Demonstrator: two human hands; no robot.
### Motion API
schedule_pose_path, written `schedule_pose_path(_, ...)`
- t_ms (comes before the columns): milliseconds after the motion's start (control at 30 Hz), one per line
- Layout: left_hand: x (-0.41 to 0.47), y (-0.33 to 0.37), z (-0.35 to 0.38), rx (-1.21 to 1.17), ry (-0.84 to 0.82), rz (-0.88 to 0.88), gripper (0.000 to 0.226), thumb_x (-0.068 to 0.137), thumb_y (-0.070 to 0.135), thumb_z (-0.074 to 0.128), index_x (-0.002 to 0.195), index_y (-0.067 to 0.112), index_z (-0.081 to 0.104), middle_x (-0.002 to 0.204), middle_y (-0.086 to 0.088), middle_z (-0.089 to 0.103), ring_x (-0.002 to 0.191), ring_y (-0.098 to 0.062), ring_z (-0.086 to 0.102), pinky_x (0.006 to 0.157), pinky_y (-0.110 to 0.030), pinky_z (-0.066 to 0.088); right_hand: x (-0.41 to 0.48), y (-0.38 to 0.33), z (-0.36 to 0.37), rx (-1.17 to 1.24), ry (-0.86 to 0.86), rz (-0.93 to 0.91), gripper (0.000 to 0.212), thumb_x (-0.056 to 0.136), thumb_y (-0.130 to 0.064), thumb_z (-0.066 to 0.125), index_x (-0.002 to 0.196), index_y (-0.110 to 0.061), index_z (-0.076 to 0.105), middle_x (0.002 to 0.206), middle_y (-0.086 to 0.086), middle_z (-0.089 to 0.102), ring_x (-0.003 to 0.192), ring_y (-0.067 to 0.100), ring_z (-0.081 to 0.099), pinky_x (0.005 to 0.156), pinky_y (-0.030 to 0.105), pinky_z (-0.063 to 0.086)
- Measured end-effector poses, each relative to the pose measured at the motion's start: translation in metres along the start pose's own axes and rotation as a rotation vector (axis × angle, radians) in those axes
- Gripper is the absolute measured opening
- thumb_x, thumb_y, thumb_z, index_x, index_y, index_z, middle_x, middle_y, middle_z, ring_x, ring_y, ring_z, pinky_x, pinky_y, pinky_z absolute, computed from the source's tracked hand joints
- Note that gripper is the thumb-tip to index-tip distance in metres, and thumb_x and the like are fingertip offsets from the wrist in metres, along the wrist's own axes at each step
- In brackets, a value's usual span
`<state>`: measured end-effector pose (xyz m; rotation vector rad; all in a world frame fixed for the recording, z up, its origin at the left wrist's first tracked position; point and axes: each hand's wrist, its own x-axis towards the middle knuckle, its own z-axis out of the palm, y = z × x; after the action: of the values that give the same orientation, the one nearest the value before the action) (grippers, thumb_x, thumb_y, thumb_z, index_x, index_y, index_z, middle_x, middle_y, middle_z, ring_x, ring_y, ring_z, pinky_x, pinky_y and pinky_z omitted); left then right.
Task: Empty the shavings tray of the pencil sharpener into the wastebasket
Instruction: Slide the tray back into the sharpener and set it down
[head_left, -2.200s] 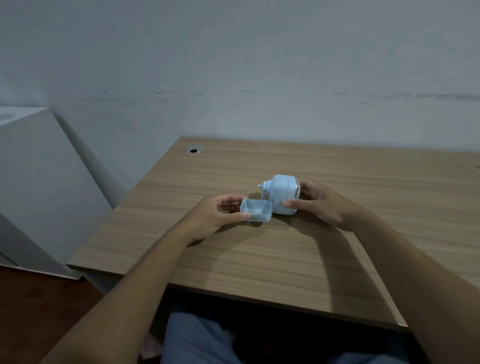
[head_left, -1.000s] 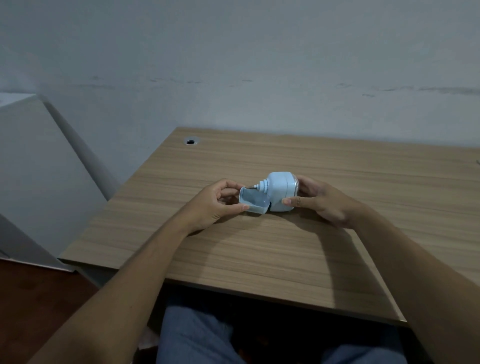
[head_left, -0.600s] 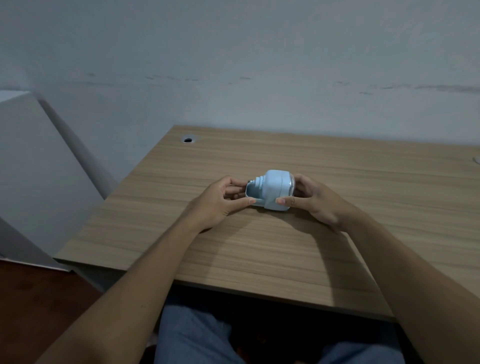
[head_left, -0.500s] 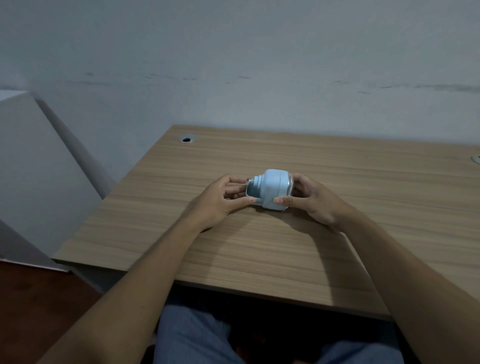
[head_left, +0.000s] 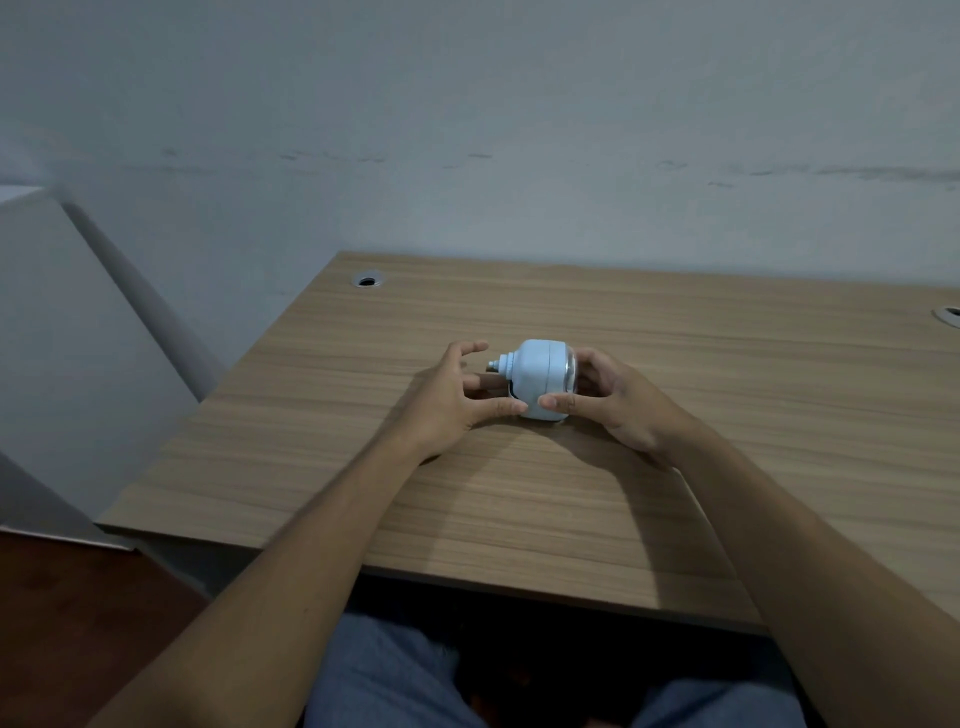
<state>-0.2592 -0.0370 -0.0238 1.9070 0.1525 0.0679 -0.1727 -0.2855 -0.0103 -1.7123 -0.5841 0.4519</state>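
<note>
A pale blue pencil sharpener (head_left: 540, 376) stands on the wooden desk (head_left: 519, 493), its crank end pointing left. The shavings tray sits pushed inside its body, with only a dark slit showing at the lower left. My right hand (head_left: 618, 402) grips the sharpener from the right, thumb on its front lower edge. My left hand (head_left: 452, 397) is at the sharpener's left side with fingers spread; its thumb tip touches the lower front corner and holds nothing. No wastebasket is in view.
Two cable holes sit in the desk, one (head_left: 368, 280) at the back left and one (head_left: 948, 313) at the right edge. A white cabinet (head_left: 67, 343) stands left of the desk. A grey wall rises behind. My knees show below the front edge.
My left hand slid the tray into the sharpener, then let go and spread its fingers. My right hand kept its grip on the body.
</note>
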Motion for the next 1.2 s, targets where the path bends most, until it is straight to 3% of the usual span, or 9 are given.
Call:
schedule_pose_path(200,0.006,-0.001,0.003,0.017,-0.023,-0.014,0.129,0.043,0.079,0.103,0.156,0.047,0.05,0.129,0.007,0.088,0.127,-0.011,0.08,0.122,-0.055,0.055,0.002,0.002,-0.002,0.004,-0.003,-0.001,0.062,0.092,-0.01,0.091,0.148,-0.013,0.063,0.139,-0.002,0.081,0.132,0.012,0.076,0.116,0.036,0.059)
schedule_pose_path(500,0.005,-0.002,0.003,0.094,-0.006,0.014,0.094,0.071,0.069,0.097,0.151,0.05,0.053,0.128,0.011,0.088,0.13,-0.014,0.08,0.123,-0.055,0.052,0.002,0.012,0.004,-0.035,0.075,-0.082,0.064,0.088,-0.013,0.095,0.144,-0.011,0.064,0.137,0.001,0.081,0.125,0.013,0.08,0.109,0.031,0.063)
schedule_pose_path(600,0.001,0.008,0.004,0.113,0.138,0.039,0.062,0.096,0.033,0.089,0.151,0.029,0.062,0.122,0.001,0.09,0.117,-0.01,0.083,0.114,-0.035,0.057,0.004,0.02,0.006,-0.02,0.124,-0.079,0.061,0.086,-0.016,0.097,0.138,-0.012,0.067,0.132,0.006,0.082,0.109,0.014,0.081,0.099,0.036,0.065)
schedule_pose_path(700,0.0,0.01,0.006,0.139,0.226,0.075,0.042,0.105,0.02,0.08,0.146,0.021,0.069,0.123,0.003,0.088,0.091,0.018,0.075,0.091,-0.006,0.054,0.003,0.023,0.009,-0.043,0.163,-0.079,0.072,0.078,-0.029,0.1,0.14,-0.015,0.066,0.134,0.009,0.077,0.094,0.015,0.071,0.085,0.036,0.061)
schedule_pose_path(733,0.001,0.008,0.006,0.129,0.212,0.083,0.041,0.106,0.017,0.079,0.146,0.018,0.07,0.125,0.001,0.087,0.086,0.024,0.073,0.086,-0.002,0.051,0.003,0.023,0.01,-0.061,0.18,-0.081,0.075,0.077,-0.031,0.1,0.142,-0.015,0.065,0.133,0.006,0.076,0.091,0.014,0.069,0.084,0.034,0.06)
schedule_pose_path(833,0.002,0.005,0.003,0.117,0.136,0.111,0.041,0.108,0.008,0.073,0.149,0.012,0.07,0.132,-0.002,0.084,0.097,0.024,0.073,0.1,-0.018,0.058,0.002,0.022,0.013,-0.129,0.202,-0.101,0.077,0.08,-0.029,0.101,0.147,-0.021,0.062,0.133,-0.006,0.072,0.087,0.012,0.072,0.084,0.028,0.062)
schedule_pose_path(900,0.002,0.003,-0.001,0.121,0.064,0.129,0.044,0.108,0.0,0.07,0.151,0.011,0.068,0.131,0.001,0.081,0.105,0.02,0.074,0.108,-0.02,0.058,0.002,0.021,0.013,-0.174,0.18,-0.118,0.077,0.081,-0.032,0.1,0.148,-0.026,0.062,0.132,-0.011,0.074,0.087,0.015,0.076,0.084,0.026,0.062)
schedule_pose_path(1033,-0.002,0.005,-0.009,0.093,-0.046,0.146,0.057,0.106,-0.004,0.073,0.154,0.023,0.062,0.138,0.007,0.078,0.114,0.011,0.076,0.108,-0.018,0.06,-0.001,0.017,0.011,-0.242,0.132,-0.138,0.062,0.088,-0.031,0.096,0.143,-0.026,0.069,0.091,-0.03,0.079,0.074,0.004,0.073,0.075,0.018,0.058)
schedule_pose_path(1200,0.007,0.0,-0.012,0.003,-0.095,0.14,0.066,0.098,0.009,0.087,0.159,0.018,0.064,0.147,0.001,0.079,0.131,-0.01,0.077,0.114,-0.03,0.061,0.0,0.016,0.011,-0.268,0.127,-0.167,0.06,0.093,-0.031,0.092,0.148,-0.027,0.068,0.106,-0.022,0.08,0.077,0.002,0.075,0.078,0.023,0.061)
